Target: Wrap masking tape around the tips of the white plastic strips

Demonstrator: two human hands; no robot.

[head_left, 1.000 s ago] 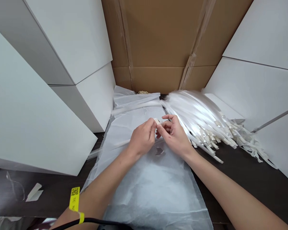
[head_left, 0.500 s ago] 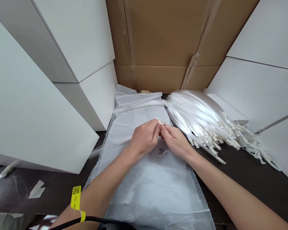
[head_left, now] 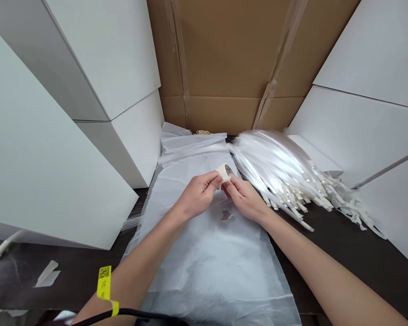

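Note:
A small roll of cream-white tape is held up between my two hands, over the middle of a white plastic sheet. My left hand is closed, with thumb and fingertips pinched at the near left side of the roll. My right hand grips the roll from the right; some of its fingers are hidden below. Fine pale strands show to the left of my left forearm; whether they reach that hand I cannot tell. To the right lies a heap of shiny white fibre bundles with taped ends.
White boxes stand at the left, and more white boxes at the right. A brown cardboard panel closes off the back. Scraps of tape lie on the dark tabletop. A black cable with a yellow label crosses the near edge.
The tape roll, mostly hidden between my fingers before, now shows as a ring. My left hand has shifted slightly left and down, away from my right hand.

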